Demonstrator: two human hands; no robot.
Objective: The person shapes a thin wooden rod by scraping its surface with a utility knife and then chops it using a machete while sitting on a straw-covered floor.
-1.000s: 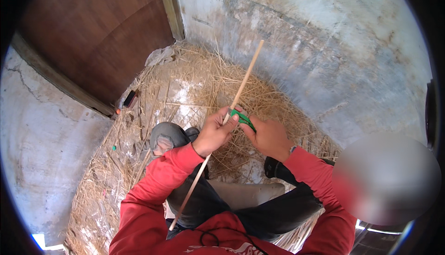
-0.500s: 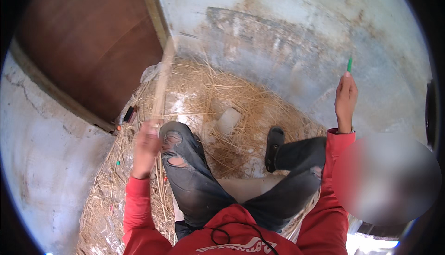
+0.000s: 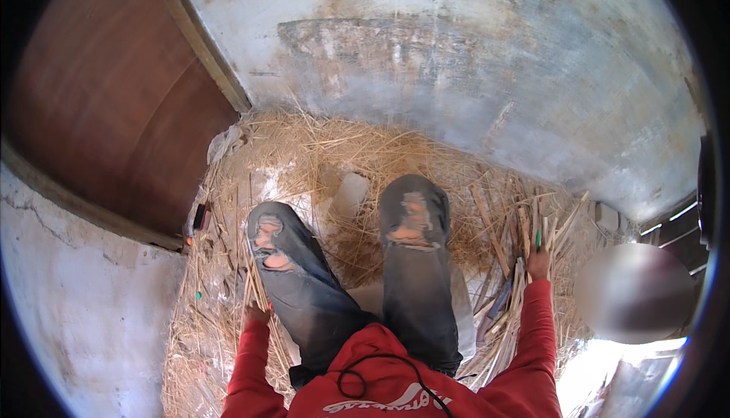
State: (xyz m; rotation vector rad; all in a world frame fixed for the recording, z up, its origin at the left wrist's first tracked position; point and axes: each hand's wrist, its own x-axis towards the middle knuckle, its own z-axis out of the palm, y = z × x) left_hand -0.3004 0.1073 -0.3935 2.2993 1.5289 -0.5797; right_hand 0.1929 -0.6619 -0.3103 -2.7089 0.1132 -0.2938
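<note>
My left hand (image 3: 258,313) is low beside my left leg, closed at the lower end of a bundle of thin wooden strips (image 3: 257,285). Its fingers are small and partly hidden among them. Out to the right, my right hand (image 3: 538,263) grips a slim green pen-like stick (image 3: 538,238) that points up from the fist. That hand is over a loose pile of wooden strips (image 3: 525,220) on the straw, beside my right leg. How firmly it touches the pile cannot be seen.
Straw (image 3: 319,140) covers the floor, with a pale block (image 3: 350,193) between my knees. A brown door (image 3: 114,114) stands at the left and a stained wall (image 3: 456,76) ahead. A small dark object (image 3: 201,216) lies near the door, and a blurred round patch (image 3: 635,292) is at the right.
My left hand has come down from a raised wooden strip to the bundle beside my leg. My right hand has lowered to the strip pile, still holding the green stick. My right leg has swung inward.
</note>
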